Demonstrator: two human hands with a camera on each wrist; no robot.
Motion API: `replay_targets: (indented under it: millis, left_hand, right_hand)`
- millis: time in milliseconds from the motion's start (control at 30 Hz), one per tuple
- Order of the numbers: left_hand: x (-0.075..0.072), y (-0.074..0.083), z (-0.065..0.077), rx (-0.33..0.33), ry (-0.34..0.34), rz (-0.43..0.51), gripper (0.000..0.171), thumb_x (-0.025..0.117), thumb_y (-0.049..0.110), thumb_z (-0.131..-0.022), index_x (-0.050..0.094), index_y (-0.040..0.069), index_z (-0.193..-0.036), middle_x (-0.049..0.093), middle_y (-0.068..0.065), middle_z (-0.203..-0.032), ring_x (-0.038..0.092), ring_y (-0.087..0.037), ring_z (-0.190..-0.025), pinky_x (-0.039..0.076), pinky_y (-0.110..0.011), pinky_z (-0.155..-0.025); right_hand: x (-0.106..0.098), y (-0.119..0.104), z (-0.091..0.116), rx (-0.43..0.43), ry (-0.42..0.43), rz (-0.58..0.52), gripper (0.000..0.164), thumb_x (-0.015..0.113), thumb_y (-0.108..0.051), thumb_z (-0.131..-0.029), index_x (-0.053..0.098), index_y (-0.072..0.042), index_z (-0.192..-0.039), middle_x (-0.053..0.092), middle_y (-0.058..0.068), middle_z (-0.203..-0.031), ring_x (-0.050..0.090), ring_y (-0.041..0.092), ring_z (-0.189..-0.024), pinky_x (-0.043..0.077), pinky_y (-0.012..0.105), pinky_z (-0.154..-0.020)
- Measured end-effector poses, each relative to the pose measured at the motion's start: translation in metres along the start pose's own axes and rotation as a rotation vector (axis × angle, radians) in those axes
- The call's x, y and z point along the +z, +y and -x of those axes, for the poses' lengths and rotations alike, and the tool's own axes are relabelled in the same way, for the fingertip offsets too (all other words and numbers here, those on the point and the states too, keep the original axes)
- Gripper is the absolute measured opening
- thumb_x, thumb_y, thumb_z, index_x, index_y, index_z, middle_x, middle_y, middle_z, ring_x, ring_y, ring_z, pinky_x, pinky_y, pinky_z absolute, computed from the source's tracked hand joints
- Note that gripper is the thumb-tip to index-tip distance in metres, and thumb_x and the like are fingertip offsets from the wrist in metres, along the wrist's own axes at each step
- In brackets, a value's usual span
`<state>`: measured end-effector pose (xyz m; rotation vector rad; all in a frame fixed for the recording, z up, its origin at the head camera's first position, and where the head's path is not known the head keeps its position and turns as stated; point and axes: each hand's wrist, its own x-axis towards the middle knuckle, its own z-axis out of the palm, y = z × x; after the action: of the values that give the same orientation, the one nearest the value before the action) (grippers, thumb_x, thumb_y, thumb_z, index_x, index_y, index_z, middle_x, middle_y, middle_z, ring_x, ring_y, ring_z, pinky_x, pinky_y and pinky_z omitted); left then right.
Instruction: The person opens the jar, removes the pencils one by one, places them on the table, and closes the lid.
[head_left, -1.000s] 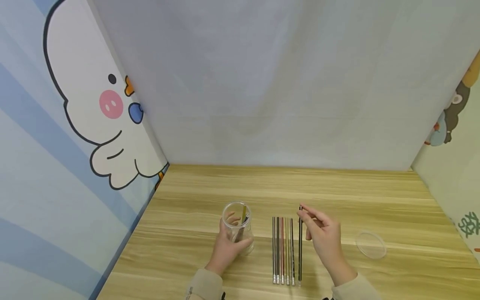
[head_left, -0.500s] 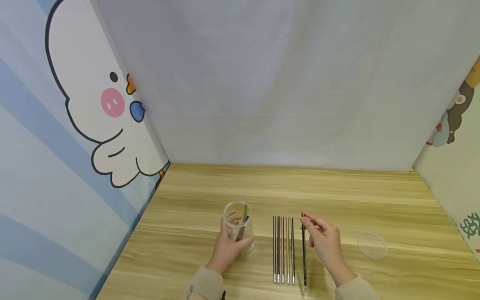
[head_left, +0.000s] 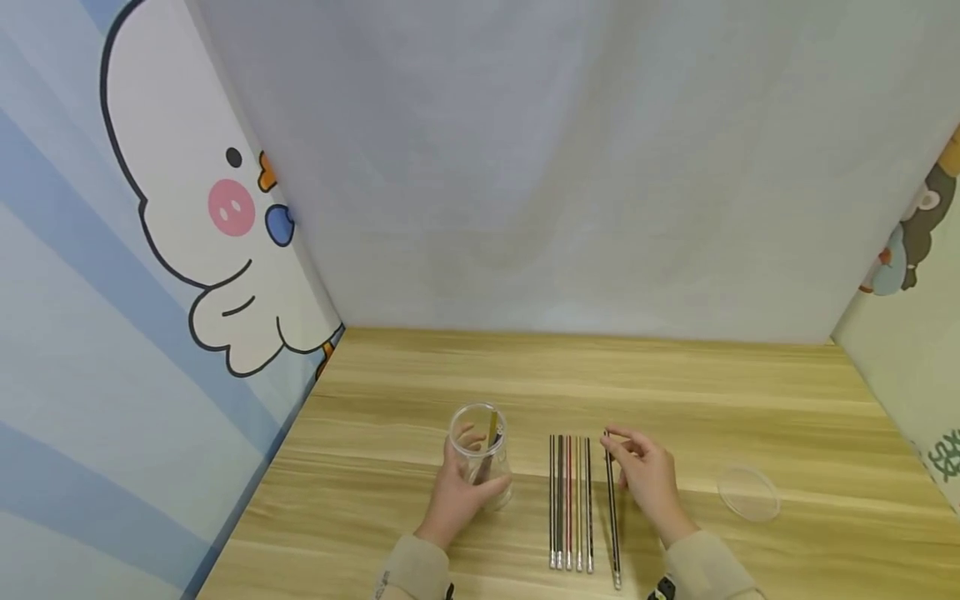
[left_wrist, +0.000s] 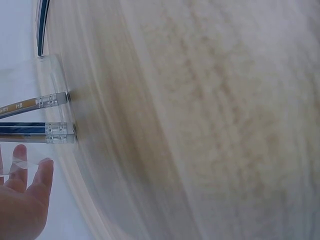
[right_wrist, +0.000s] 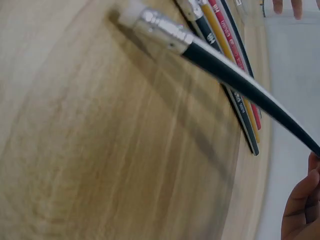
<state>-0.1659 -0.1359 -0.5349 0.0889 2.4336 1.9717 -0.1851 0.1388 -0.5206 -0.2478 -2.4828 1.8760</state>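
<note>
My left hand (head_left: 459,500) grips a clear jar (head_left: 503,467) from its left side, fingers behind and thumb across the front. Several pencils (head_left: 491,446) stand leaning inside; the left wrist view shows their metal ferrules and erasers (left_wrist: 69,132) at the jar's bottom. Between thumb and fingertips, my right hand (head_left: 649,483) pinches a dark striped pencil (head_left: 612,508) by its far end. Its white eraser (right_wrist: 131,14) points back toward me and casts a shadow on the table. Left of it lies a row of several pencils (head_left: 568,500), dark, red and yellow, erasers toward me.
On the wooden table (head_left: 375,400), a clear round lid (head_left: 748,493) lies to the right of my right hand. A pale curtain (head_left: 525,167) stands along the table's back edge, with printed cartoon panels (head_left: 180,250) at the sides.
My right hand has drawn its pencil slightly toward me and to the right, widening the gap from the row, and the pencil now slants more. My left hand stays on the jar.
</note>
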Motion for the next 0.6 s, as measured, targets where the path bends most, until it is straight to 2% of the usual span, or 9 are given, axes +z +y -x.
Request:
replay_targets:
  millis: [267, 500, 600]
  left_hand:
    - [0.001, -0.002, 0.000, -0.011, 0.008, 0.015, 0.091, 0.084, 0.014, -0.077, 0.026, 0.022, -0.147, 0.044, -0.014, -0.149, 0.040, -0.040, -0.139, 0.026, -0.067, -0.115]
    - [0.001, -0.002, 0.001, 0.002, -0.006, 0.009, 0.093, 0.083, 0.015, -0.078, 0.024, 0.014, -0.150, 0.044, -0.016, -0.148, 0.041, -0.043, -0.139, 0.024, -0.070, -0.115]
    - [0.001, -0.002, 0.001, 0.000, -0.008, 0.014, 0.093, 0.083, 0.016, -0.078, 0.024, 0.014, -0.150, 0.044, -0.016, -0.149, 0.040, -0.042, -0.140, 0.024, -0.070, -0.115]
  right_hand:
    - [0.006, 0.011, -0.013, 0.025, -0.009, 0.033, 0.035, 0.066, -0.025, -0.096, 0.065, -0.007, -0.126, 0.069, 0.014, -0.090, 0.053, 0.015, -0.049, 0.041, 0.022, -0.041]
    - [0.007, 0.023, -0.026, 0.016, -0.036, 0.107, 0.032, 0.064, -0.021, -0.097, 0.064, -0.002, -0.123, 0.067, 0.007, -0.081, 0.052, 0.013, -0.050, 0.040, 0.021, -0.041]
    - [0.006, 0.026, -0.030, 0.018, -0.043, 0.137, 0.032, 0.064, -0.020, -0.097, 0.064, 0.000, -0.121, 0.067, 0.007, -0.081, 0.051, 0.012, -0.050, 0.041, 0.021, -0.043]
